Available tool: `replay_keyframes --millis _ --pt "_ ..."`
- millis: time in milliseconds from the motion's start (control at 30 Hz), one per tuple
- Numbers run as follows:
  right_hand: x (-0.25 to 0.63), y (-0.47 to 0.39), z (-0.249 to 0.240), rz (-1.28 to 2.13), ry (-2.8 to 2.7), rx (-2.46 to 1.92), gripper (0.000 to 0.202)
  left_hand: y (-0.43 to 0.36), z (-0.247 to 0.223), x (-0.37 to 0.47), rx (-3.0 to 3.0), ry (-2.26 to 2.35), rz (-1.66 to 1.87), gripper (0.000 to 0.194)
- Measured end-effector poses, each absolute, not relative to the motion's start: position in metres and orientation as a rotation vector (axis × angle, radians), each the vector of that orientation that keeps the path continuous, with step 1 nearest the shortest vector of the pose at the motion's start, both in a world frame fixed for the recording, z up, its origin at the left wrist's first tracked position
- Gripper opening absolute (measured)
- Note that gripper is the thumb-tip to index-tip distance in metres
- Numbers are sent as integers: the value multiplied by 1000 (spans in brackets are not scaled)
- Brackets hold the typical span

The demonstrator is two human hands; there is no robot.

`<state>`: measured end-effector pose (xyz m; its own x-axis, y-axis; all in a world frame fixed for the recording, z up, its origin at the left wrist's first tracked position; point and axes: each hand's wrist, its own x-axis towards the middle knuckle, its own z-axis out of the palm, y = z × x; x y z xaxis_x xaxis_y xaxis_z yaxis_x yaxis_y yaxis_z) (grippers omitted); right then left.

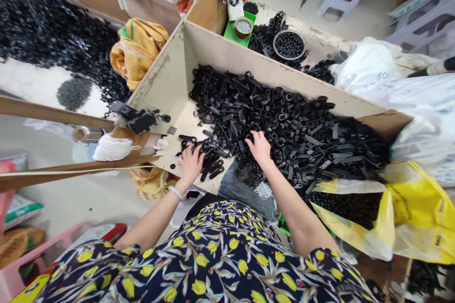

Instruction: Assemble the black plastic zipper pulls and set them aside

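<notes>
My left hand [191, 164] rests with fingers spread on a small group of black plastic parts [212, 166] at the table's left front. My right hand [260, 148] is at the near edge of a large heap of black parts [280, 113], its fingers apart and the fingertips touching the heap. Nothing can be seen held in either hand. Between my forearms, near my body, small dark pieces [249, 173] and a little pile of silvery pieces [263, 190] lie on a dark cloth [230, 184].
A board wall [227, 49] runs behind the heap. A black clamp-like device [140, 119] stands at the left corner. Beyond the wall are a metal bowl [289, 45] of black balls and a green tray [231, 33]. A yellow bag [419, 203] lies at right.
</notes>
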<state>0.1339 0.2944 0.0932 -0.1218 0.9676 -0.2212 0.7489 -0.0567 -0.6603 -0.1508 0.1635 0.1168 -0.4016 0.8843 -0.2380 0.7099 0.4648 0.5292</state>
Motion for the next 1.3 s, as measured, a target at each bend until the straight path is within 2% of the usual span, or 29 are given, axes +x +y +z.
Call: replay_keyframes --millis 100,167,233,333,467,567,700,833,933,1033,1300 --pt "127 311 86 962 -1981 -1834 19 189 117 -130 1667 2322 383 54" --pt "127 314 85 966 -1980 -1828 17 219 120 -110 1990 2155 356 45" --pt "133 313 88 973 -1944 -1817 23 255 125 -87 2324 1822 307 36" --pt "144 305 97 1005 -1841 -1784 31 305 127 -58 2628 1394 132 37" --pt "154 284 108 1072 -1624 -1713 40 345 125 -45 2699 1188 28 25" --pt "156 267 115 1123 -1426 -1657 48 362 129 -52 2703 1097 97 22" --pt "157 255 143 1282 -1018 -1465 48 369 154 -54 2398 1066 521 23" --pt "163 253 194 1298 -857 -1281 44 336 199 -29 1615 1159 867 28" --pt "170 251 232 1175 -1111 -1259 39 294 234 -7 1140 1037 859 29" --pt "177 247 257 1027 -1379 -1256 31 257 260 5 1017 1043 849 30" --pt "180 228 272 697 -1813 -1252 35 217 279 2 899 1084 824 39"
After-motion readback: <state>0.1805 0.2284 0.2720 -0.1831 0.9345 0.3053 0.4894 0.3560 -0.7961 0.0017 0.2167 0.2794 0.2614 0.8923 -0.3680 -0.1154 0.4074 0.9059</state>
